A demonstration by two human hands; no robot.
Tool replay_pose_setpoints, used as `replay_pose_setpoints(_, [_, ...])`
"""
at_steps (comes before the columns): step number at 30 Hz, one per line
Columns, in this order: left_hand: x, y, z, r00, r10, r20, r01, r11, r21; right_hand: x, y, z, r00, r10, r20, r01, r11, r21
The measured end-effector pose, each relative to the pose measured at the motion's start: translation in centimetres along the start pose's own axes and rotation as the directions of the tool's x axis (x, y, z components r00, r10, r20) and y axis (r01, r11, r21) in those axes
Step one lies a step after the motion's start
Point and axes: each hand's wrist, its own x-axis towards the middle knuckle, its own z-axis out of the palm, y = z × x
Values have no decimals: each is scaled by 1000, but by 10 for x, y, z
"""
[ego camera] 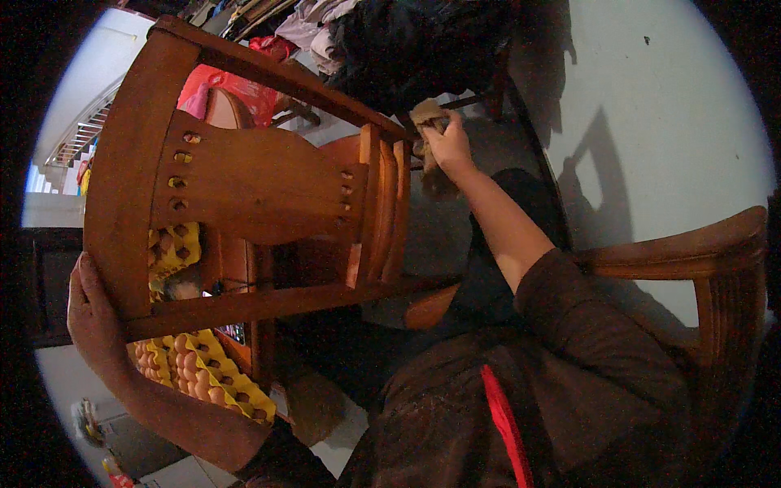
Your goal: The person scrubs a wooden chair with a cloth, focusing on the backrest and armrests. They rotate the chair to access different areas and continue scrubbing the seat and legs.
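Note:
A wooden chair (262,183) with a pierced back splat is tilted before me, its curved top rail at the left. My left hand (94,317) grips the lower end of that top rail. My right hand (448,140) holds a tan cloth (428,113) beside the seat end of the chair; part of the cloth hangs below my fingers. The chair's seat is mostly hidden behind its back.
Brown eggs in yellow trays (195,372) lie beyond my left forearm, near a wooden table (235,274). Dark and pale clothes (421,49) are heaped at the top. A wooden armrest (677,250) is at my right, by a pale wall (665,140).

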Motion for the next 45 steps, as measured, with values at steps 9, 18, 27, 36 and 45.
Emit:
replay_pose_setpoints(9, [-1,-3,1,998,54,-26,-54,999,-4,-26,-23,1,831,-420,364,556,646,-523])
replay_pose_setpoints(18, [4,-23,9,988,145,-50,-145,989,18,-18,-35,24,813,-175,555,548,551,-629])
replay_pose_setpoints(27, [0,-19,11,999,18,-35,-21,996,-92,-83,-29,1,779,-189,598,590,543,-597])
replay_pose_setpoints(36, [14,-46,15,983,181,-21,-179,980,89,-29,-3,42,885,-314,345,460,709,-535])
replay_pose_setpoints(45, [17,-45,15,991,131,14,-132,990,42,-214,2,-2,516,-296,804,785,540,-305])
